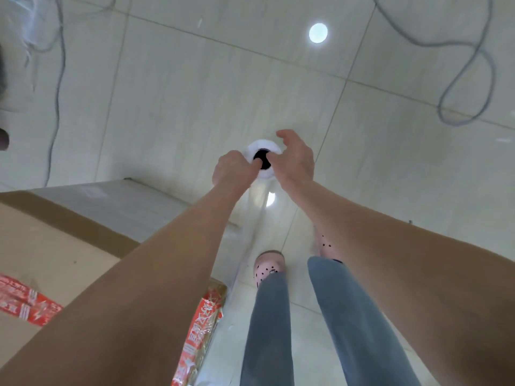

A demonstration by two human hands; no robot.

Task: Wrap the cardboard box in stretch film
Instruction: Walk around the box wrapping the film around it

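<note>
- The cardboard box (55, 246) lies low on the left, under the left forearm. The hands are beyond its right corner.
- The left hand (234, 169) is curled, one finger hooked into the dark core of the stretch film roll (262, 146).
- The right hand (295, 160) rests against the roll's other side, fingers loosely spread.
- The box is brown with red printed tape (203, 330). Its far side is clouded by film.
- A clear film sheet (250, 218) runs from roll to box.
- Right of the box are jeans (267, 330) and a pink shoe (269, 267).
- Beyond, grey cables (468, 79) lie on the tiled floor (195, 93).
</note>
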